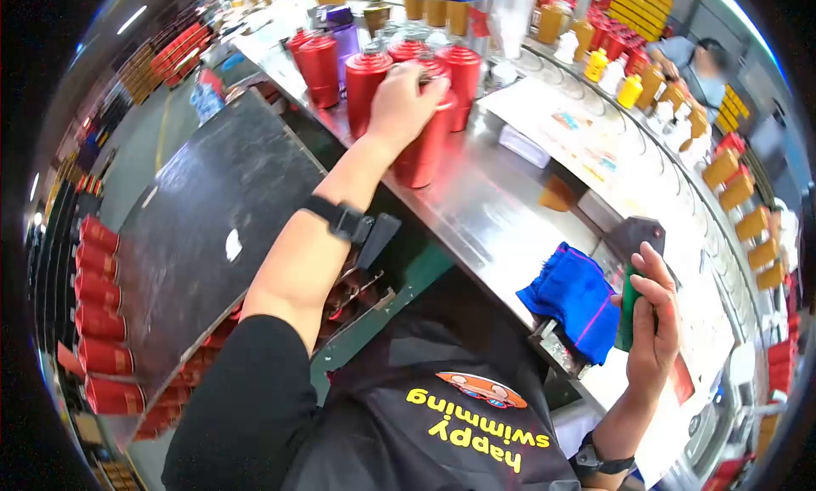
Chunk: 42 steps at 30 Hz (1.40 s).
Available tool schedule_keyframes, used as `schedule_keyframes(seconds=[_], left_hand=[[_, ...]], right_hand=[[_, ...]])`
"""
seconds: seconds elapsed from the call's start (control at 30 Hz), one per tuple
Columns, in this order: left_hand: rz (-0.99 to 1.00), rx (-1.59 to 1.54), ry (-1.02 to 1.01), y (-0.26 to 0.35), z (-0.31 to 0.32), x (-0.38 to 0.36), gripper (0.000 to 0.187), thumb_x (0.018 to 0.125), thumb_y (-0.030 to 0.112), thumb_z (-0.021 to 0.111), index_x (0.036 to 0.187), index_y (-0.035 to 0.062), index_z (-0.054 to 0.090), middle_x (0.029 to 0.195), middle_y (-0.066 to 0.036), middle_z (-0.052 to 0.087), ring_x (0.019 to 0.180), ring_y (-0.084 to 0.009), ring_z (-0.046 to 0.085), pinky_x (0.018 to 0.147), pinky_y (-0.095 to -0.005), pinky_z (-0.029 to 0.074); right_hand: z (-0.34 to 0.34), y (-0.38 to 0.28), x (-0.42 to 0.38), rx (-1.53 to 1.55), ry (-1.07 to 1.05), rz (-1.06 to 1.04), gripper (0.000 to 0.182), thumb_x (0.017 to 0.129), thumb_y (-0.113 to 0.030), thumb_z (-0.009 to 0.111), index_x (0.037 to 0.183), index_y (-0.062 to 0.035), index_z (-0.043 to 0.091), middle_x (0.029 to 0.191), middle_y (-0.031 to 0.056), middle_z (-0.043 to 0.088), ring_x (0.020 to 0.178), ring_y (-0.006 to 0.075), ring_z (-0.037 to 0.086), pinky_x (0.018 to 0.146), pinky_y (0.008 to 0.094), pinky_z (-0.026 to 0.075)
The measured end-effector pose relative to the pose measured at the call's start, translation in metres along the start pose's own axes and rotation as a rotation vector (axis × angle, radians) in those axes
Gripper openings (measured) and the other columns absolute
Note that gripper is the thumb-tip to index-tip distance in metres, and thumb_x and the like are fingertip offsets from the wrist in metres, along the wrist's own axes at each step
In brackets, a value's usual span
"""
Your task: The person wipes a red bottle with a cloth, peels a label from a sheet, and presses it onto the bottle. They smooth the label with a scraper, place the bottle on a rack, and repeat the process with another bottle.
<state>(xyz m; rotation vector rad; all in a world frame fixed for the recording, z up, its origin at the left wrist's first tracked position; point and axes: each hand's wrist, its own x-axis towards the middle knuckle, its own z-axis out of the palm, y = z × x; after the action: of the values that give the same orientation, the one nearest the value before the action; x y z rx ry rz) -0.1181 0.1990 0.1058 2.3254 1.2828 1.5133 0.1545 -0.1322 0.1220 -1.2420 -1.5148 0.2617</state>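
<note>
My left hand [408, 103] reaches to the far edge of the metal bench and is closed round the top of a red bottle [419, 155]. Other red bottles [319, 70] stand close beside it, with a purple bottle [344, 42] behind. On the right, my right hand [653, 317] grips a green flat object [629, 313], its fingers wrapped round the edge. A folded blue cloth [571, 296] lies at the bench edge, just left of that hand. Past the fingertips is a dark grey tool-like piece [637, 234].
A dark tabletop [225, 194] spreads at the left, with red cylinders [100, 313] stacked beside it. White printed sheets [569, 130] lie on the metal bench [476, 211]. A curved conveyor carries yellow bottles [630, 92] and others. A co-worker [701, 75] is at the upper right.
</note>
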Motion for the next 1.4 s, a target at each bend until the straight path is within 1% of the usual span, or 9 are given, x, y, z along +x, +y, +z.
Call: schedule_keyframes(seconds=[0.13,0.23,0.3,0.43,0.67,1.2,1.3,1.33,1.4], left_hand=[[0.059,-0.211,0.084,0.021,-0.013,-0.017,0.028,0.088,0.024,0.068,0.101,-0.0001,0.065,0.094,-0.016,0.066,0.088,-0.0273,0.065,0.080,-0.0346,0.050],[-0.004,-0.505,-0.005,0.064,-0.024,-0.015,0.025,0.094,0.022,0.063,0.105,0.0004,0.065,0.100,-0.009,0.068,0.091,-0.0146,0.064,0.081,-0.0278,0.050],[-0.151,-1.037,-0.303,0.104,-0.025,-0.008,0.028,0.099,0.021,0.054,0.114,-0.0009,0.061,0.111,-0.010,0.065,0.101,-0.0176,0.063,0.093,-0.0307,0.049],[-0.382,-1.529,-0.843,0.151,0.054,-0.008,0.031,0.101,0.026,0.049,0.110,-0.0005,0.062,0.104,-0.010,0.068,0.092,-0.0148,0.066,0.085,-0.0303,0.053],[-0.890,-1.657,-1.435,0.211,0.197,-0.066,0.028,0.100,0.032,0.053,0.101,0.0051,0.062,0.092,-0.007,0.068,0.080,-0.0135,0.065,0.076,-0.0296,0.055],[-1.102,-1.648,-0.973,0.221,0.211,-0.085,0.031,0.098,0.032,0.058,0.103,0.0011,0.055,0.093,-0.008,0.059,0.086,-0.0174,0.060,0.079,-0.0312,0.050],[-0.927,-1.637,-0.809,0.238,0.174,-0.085,0.033,0.097,0.028,0.060,0.113,0.0009,0.051,0.097,-0.007,0.060,0.087,-0.0153,0.059,0.080,-0.0318,0.050],[-0.731,-1.636,-0.928,0.222,0.169,-0.091,0.047,0.098,0.027,0.057,0.134,0.0023,0.039,0.122,-0.010,0.055,0.112,-0.0183,0.055,0.098,-0.0336,0.043],[-0.407,-1.577,-0.937,0.203,0.149,-0.110,0.074,0.093,0.029,0.063,0.145,0.0003,0.020,0.139,-0.017,0.042,0.129,-0.0258,0.044,0.111,-0.0393,0.029]], right_hand=[[-0.007,0.016,-0.007,-0.044,0.014,0.053,0.025,0.094,0.008,0.045,0.109,-0.0002,0.063,0.135,0.0191,0.054,0.118,0.0257,0.056,0.080,0.0301,0.054],[-0.002,0.027,0.002,-0.347,-0.052,-0.016,0.037,0.085,0.006,0.060,0.121,-0.0010,0.059,0.137,0.0196,0.052,0.122,0.0329,0.054,0.097,0.0393,0.048],[0.008,0.032,0.007,-0.384,-0.103,-0.027,0.058,0.077,0.000,0.073,0.131,-0.0032,0.052,0.142,0.0211,0.045,0.128,0.0380,0.048,0.104,0.0446,0.042],[0.011,0.031,-0.007,-0.351,-0.150,-0.020,0.089,0.065,-0.013,0.085,0.142,-0.0056,0.042,0.149,0.0241,0.033,0.129,0.0417,0.043,0.104,0.0484,0.042],[-0.011,0.027,-0.058,-0.537,-0.075,0.264,0.097,0.063,-0.007,0.083,0.146,0.0001,0.034,0.150,0.0262,0.030,0.129,0.0421,0.042,0.105,0.0444,0.040],[-0.011,0.053,-0.071,-0.403,0.091,0.356,0.097,0.068,-0.022,0.086,0.145,0.0056,0.032,0.142,0.0256,0.041,0.126,0.0388,0.046,0.105,0.0432,0.039],[-0.012,0.058,-0.073,-0.427,0.067,0.316,0.097,0.070,-0.023,0.086,0.145,0.0050,0.032,0.140,0.0234,0.044,0.126,0.0363,0.047,0.105,0.0416,0.040],[-0.015,0.059,-0.074,-0.444,0.033,0.307,0.096,0.070,-0.021,0.085,0.145,0.0062,0.032,0.140,0.0251,0.044,0.126,0.0390,0.046,0.105,0.0429,0.039],[-0.019,0.063,-0.078,-0.466,0.030,0.293,0.093,0.071,-0.020,0.083,0.144,0.0077,0.032,0.140,0.0266,0.044,0.126,0.0415,0.046,0.105,0.0443,0.039]])
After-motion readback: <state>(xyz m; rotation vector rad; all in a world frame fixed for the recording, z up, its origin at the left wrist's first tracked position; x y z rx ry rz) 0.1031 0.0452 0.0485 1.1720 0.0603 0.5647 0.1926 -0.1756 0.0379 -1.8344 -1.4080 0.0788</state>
